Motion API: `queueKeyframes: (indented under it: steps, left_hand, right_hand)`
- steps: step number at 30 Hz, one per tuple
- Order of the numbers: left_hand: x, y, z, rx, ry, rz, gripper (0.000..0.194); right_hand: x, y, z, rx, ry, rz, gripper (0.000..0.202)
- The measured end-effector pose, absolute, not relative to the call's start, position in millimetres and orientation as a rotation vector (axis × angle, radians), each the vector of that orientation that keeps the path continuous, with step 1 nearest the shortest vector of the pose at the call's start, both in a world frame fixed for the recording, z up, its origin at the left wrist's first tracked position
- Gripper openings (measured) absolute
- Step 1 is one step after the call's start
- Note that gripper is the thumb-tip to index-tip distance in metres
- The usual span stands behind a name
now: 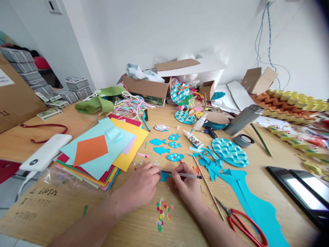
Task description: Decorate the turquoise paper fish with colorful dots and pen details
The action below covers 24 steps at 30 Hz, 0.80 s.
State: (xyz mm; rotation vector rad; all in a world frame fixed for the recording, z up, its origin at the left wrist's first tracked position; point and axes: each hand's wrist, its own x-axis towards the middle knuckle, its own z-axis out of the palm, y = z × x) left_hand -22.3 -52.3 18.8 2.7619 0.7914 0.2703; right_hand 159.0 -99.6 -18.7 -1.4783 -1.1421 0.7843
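Note:
My right hand is closed round a pen, which lies nearly level with its tip toward the left. Under that tip is a small blue paper piece, partly covered by my fingers. The fingers of my left hand are curled and pinch the left edge of this piece against the table. Just beyond my hands lie several blue paper fish, some with coloured dots. A scatter of coloured paper dots is nearer to me, between my forearms.
Stacked coloured paper lies at left beside a white power bank. To the right are red-handled scissors, a thin wooden stick, blue paper scraps, a glue bottle and a leaning steel flask.

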Motion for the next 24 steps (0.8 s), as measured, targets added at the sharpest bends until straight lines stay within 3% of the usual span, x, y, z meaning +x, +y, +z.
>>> queueKeyframes:
  steps: [24]
  left_hand:
    - [-22.7,-51.3,16.8,2.768,0.790,0.264,0.026]
  right_hand:
    - [160.0,-99.2,-21.3,-1.487,-1.167,0.754,0.018]
